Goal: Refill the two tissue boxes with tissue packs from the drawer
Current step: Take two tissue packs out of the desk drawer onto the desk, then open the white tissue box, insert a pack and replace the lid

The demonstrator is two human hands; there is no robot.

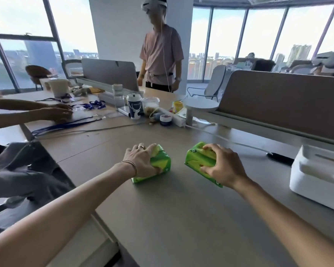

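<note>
Head view: two green tissue packs (163, 162) (198, 160), each grasped by one hand (141, 160) (224, 166); one white tissue box (316, 176)

Bare table (181, 218) lies open in front of both tissue packs. A white box (316, 174) blocks the right edge, while cups and clutter (152, 110) crowd the far middle.

Grey table (181, 218), two green tissue packs (160, 164) (199, 160) (apart), white tissue box (316, 176) at right

Bright windows (228, 35); grey desk (181, 218)
</note>
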